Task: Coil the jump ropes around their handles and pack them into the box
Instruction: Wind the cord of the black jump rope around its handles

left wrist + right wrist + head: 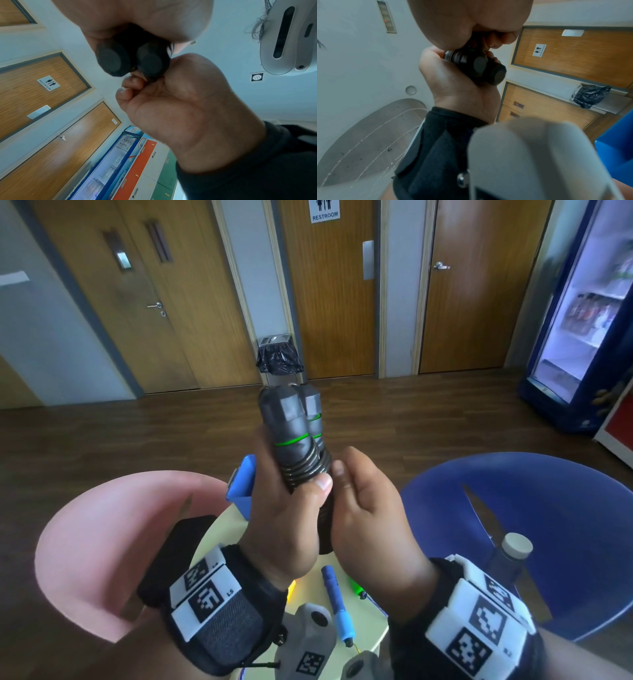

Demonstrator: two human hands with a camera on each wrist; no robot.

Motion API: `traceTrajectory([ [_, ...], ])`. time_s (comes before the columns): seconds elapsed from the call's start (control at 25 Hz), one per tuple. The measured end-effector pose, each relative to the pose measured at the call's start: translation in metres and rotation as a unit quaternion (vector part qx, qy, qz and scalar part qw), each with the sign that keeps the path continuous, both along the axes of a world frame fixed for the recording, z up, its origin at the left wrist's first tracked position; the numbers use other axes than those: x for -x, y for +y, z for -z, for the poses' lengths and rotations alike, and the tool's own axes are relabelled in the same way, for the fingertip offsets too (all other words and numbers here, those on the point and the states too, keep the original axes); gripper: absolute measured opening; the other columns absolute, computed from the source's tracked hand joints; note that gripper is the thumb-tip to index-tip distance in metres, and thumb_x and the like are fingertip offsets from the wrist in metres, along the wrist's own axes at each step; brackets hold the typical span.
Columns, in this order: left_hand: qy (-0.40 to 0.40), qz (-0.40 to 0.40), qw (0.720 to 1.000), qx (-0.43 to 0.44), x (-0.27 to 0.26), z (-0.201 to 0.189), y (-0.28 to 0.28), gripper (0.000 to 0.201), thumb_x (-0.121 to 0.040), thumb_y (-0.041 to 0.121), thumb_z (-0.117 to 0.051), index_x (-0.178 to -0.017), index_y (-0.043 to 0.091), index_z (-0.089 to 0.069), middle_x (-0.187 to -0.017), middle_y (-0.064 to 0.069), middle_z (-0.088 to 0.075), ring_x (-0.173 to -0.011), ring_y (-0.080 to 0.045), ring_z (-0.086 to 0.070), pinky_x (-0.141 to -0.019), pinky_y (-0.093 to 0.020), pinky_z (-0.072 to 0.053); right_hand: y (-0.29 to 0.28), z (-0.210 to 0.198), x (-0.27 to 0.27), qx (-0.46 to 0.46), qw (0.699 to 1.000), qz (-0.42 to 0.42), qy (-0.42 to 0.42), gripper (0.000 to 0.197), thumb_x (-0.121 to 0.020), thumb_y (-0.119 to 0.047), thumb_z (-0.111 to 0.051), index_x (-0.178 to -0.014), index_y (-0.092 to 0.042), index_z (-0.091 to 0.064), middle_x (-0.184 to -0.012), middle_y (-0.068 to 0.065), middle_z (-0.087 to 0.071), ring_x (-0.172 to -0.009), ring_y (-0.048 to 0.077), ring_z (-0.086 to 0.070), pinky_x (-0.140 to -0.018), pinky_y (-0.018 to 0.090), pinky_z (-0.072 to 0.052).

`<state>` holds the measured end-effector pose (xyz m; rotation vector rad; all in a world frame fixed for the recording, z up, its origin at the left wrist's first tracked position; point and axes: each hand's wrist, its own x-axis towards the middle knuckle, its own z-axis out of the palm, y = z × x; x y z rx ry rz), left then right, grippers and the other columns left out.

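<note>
Jump rope handles (297, 429), two dark rubbery cylinders with thin green rings, stand upright side by side above the pale round table (368, 616). We see dark cord (306, 468) coiled in tight glossy turns round their middle. Left hand (286, 518) clenches the pair, thumb over the coils. Right hand (368, 520) has fingers curled, pinching at the coils. Blue box (244, 489) sits behind the hands; contents hidden. Another blue handle (337, 602) lies on the table.
</note>
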<state>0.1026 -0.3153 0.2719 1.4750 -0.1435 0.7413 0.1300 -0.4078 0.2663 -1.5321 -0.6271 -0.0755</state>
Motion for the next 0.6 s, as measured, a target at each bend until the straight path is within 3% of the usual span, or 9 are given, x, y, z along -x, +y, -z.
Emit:
traceTrajectory([
  [0.08, -0.006, -0.002, 1.000, 0.001, 0.000, -0.002, 0.000, 0.052, -0.068, 0.025, -0.053, -0.117, 0.012, -0.045, -0.089, -0.035, -0.045, -0.073, -0.041, -0.048, -0.068, -0.046, -0.046, 0.000, -0.004, 0.001, 0.005, 1.000, 0.003, -0.005, 0.029, -0.093, -0.032, -0.038, -0.067, -0.019, -0.034, -0.057, -0.013, -0.039, -0.056, 0.005, -0.035, -0.052, 0.022, -0.031],
  [0.16, -0.019, 0.006, 1.000, 0.009, 0.000, -0.005, -0.001, 0.054, -0.068, 0.024, -0.053, -0.120, 0.010, -0.043, -0.085, -0.031, -0.045, -0.072, -0.037, -0.047, -0.067, -0.044, -0.045, 0.003, -0.008, 0.002, -0.001, 1.000, 0.007, -0.007, 0.030, -0.093, -0.032, -0.039, -0.066, -0.021, -0.035, -0.057, -0.013, -0.040, -0.056, 0.005, -0.035, -0.052, 0.025, -0.033],
  [0.24, -0.022, 0.018, 0.999, 0.040, -0.001, -0.005, 0.001, 0.057, -0.068, 0.023, -0.053, -0.123, 0.011, -0.042, -0.084, -0.022, -0.048, -0.074, -0.029, -0.048, -0.068, -0.037, -0.047, 0.007, -0.008, 0.002, -0.009, 1.000, 0.007, 0.001, 0.031, -0.094, -0.033, -0.039, -0.067, -0.019, -0.036, -0.058, -0.011, -0.040, -0.058, 0.007, -0.036, -0.053, 0.037, -0.037],
  [0.32, -0.001, 0.038, 0.997, 0.072, -0.005, -0.001, 0.007, 0.061, -0.068, 0.022, -0.054, -0.126, 0.006, -0.041, -0.088, -0.023, -0.052, -0.075, -0.035, -0.051, -0.070, -0.042, -0.049, 0.009, -0.007, 0.001, 0.014, 1.000, 0.004, -0.010, 0.031, -0.097, -0.033, -0.039, -0.069, -0.020, -0.035, -0.058, -0.009, -0.040, -0.058, 0.011, -0.036, -0.054, 0.041, -0.037],
  [0.4, 0.039, 0.062, 0.991, 0.110, -0.008, 0.005, 0.018, 0.070, -0.068, 0.023, -0.055, -0.129, -0.005, -0.037, -0.089, -0.027, -0.049, -0.078, -0.043, -0.050, -0.073, -0.051, -0.047, 0.007, -0.005, -0.002, 0.093, 0.994, 0.003, -0.060, 0.033, -0.101, -0.030, -0.039, -0.070, -0.020, -0.035, -0.060, -0.007, -0.042, -0.061, 0.012, -0.038, -0.057, 0.036, -0.034],
  [0.48, 0.073, 0.064, 0.985, 0.144, -0.007, 0.007, 0.025, 0.072, -0.068, 0.027, -0.056, -0.127, -0.009, -0.038, -0.094, -0.024, -0.049, -0.083, -0.040, -0.051, -0.072, -0.047, -0.048, 0.003, -0.001, -0.006, 0.117, 0.991, -0.029, -0.060, 0.034, -0.104, -0.030, -0.040, -0.071, -0.020, -0.040, -0.064, -0.009, -0.046, -0.064, 0.010, -0.043, -0.060, 0.028, -0.035],
  [0.6, 0.090, 0.046, 0.984, 0.149, -0.003, 0.009, 0.030, 0.068, -0.065, 0.029, -0.057, -0.115, -0.015, -0.041, -0.083, -0.021, -0.048, -0.067, -0.030, -0.052, -0.058, -0.036, -0.048, -0.004, 0.011, -0.016, 0.006, 0.983, -0.166, 0.083, 0.031, -0.102, -0.027, -0.049, -0.072, -0.020, -0.053, -0.068, -0.014, -0.051, -0.069, 0.005, -0.045, -0.067, 0.022, -0.038],
])
